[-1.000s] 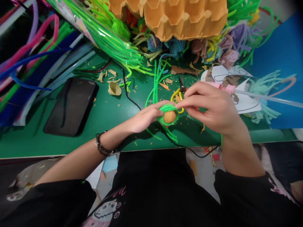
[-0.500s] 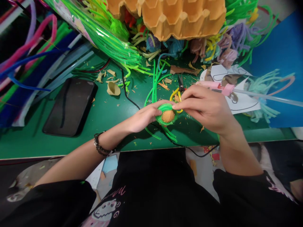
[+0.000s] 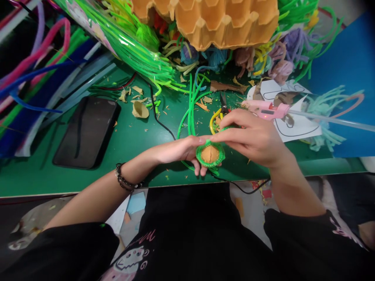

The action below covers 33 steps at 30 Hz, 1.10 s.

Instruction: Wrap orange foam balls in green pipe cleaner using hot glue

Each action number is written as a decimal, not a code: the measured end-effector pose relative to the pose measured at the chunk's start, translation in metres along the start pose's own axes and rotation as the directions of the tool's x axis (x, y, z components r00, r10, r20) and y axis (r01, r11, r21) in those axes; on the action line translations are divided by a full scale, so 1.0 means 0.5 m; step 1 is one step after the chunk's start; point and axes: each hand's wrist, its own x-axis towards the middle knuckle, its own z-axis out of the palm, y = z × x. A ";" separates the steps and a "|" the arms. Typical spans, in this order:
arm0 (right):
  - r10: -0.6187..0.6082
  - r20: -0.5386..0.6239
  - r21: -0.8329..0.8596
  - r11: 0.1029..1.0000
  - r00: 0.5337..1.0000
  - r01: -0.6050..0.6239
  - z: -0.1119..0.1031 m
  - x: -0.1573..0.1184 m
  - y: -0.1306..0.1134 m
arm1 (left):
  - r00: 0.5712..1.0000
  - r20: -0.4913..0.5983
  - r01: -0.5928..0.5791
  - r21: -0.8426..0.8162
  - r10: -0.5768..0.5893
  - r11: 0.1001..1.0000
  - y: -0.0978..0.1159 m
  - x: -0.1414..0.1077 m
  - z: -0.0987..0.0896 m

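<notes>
My left hand [image 3: 187,150] grips a small brown egg-carton cup [image 3: 210,154] with its thumb on top and fingertips showing underneath. Fuzzy green pipe cleaner rings the cup's rim, and its brown face points up towards me. At the upper edge of that ring, my right hand [image 3: 252,136] pinches the green pipe cleaner [image 3: 208,142] between thumb and forefinger; the fingers partly hide it. Loose green pipe cleaners [image 3: 191,105] lie behind the left hand. Scissors with yellow handles [image 3: 216,116] lie partly hidden behind the right hand.
A pink glue gun [image 3: 271,110] with a clear stick rests on cut paper [image 3: 293,130] at right. At left lies a black phone [image 3: 86,132]. An egg carton [image 3: 225,23] and bundled pipe cleaners [image 3: 137,58] fill the back. Brown scraps [image 3: 140,110] and a black cable [image 3: 159,121] lie between.
The cup has moved slightly down and tilted, and my left fingertips now show below it. My right hand has shifted a little to the left along the rim.
</notes>
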 end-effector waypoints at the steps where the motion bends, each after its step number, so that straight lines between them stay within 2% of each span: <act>1: -0.003 0.011 0.000 1.000 1.000 0.003 0.001 0.000 0.000 | 1.000 -0.019 0.014 0.013 -0.014 1.000 -0.001 -0.001 0.000; 5: 0.016 0.050 -0.006 1.000 0.999 -0.016 0.002 0.001 -0.003 | 0.993 -0.118 0.028 0.050 -0.022 0.998 -0.009 -0.002 0.002; 11: 0.030 0.093 -0.088 0.996 0.995 -0.022 -0.001 0.000 -0.011 | 0.983 -0.183 0.016 0.115 0.005 0.993 -0.010 0.001 0.008; 17: 0.034 0.105 -0.117 0.993 0.994 -0.021 -0.003 -0.002 -0.016 | 0.983 -0.179 -0.009 0.139 0.034 0.990 -0.006 0.003 0.014; 23: 0.101 0.138 -0.131 0.988 0.985 -0.083 -0.001 -0.001 -0.019 | 0.959 -0.275 -0.014 0.174 0.062 0.985 -0.010 0.004 0.009; 27: 0.099 0.114 -0.119 0.989 0.989 -0.085 -0.004 -0.005 -0.018 | 0.949 -0.300 -0.027 0.240 0.100 0.970 -0.009 0.006 0.006; 33: 0.121 0.071 -0.063 0.991 0.990 -0.116 -0.003 -0.017 -0.018 | 0.954 -0.279 -0.056 0.200 0.111 0.978 -0.013 0.009 0.002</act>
